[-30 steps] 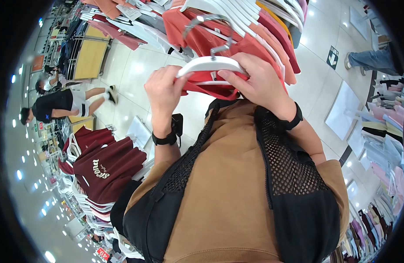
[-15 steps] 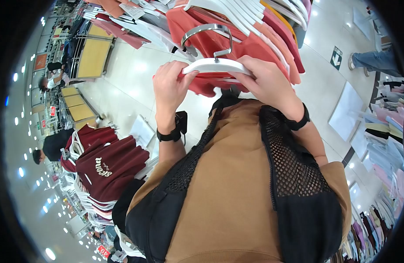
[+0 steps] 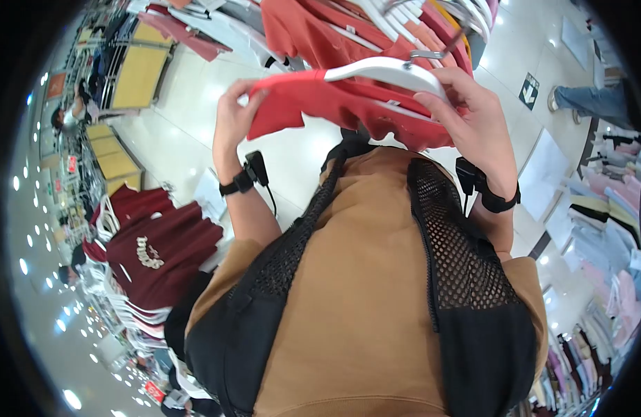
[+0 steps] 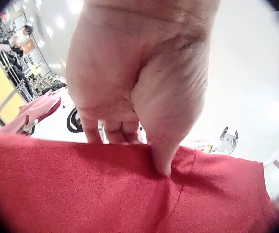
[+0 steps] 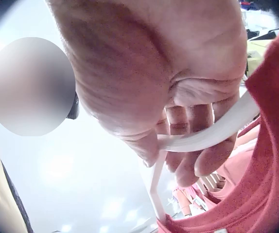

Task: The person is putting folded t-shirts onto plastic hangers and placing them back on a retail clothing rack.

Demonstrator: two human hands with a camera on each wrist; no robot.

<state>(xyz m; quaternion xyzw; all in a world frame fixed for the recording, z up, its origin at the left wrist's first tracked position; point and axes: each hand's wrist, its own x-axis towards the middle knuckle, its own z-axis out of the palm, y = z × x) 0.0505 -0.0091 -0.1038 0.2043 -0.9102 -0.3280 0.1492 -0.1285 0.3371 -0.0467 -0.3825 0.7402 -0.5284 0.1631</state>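
Red shirt (image 3: 286, 102) covered one end of the white hanger (image 3: 369, 67); left hand (image 3: 231, 115) pinched cloth beyond it, right hand (image 3: 477, 115) clamped the bare end, which probably needed steadying.

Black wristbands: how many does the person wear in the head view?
2: left wristband, below the left hand pinching the red shirt; right wristband, below the right hand holding the white hanger.

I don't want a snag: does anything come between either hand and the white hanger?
Nothing visible for the right hand, which holds a bare end of the white hanger. The left hand pinches the red shirt, whose fabric lies between.
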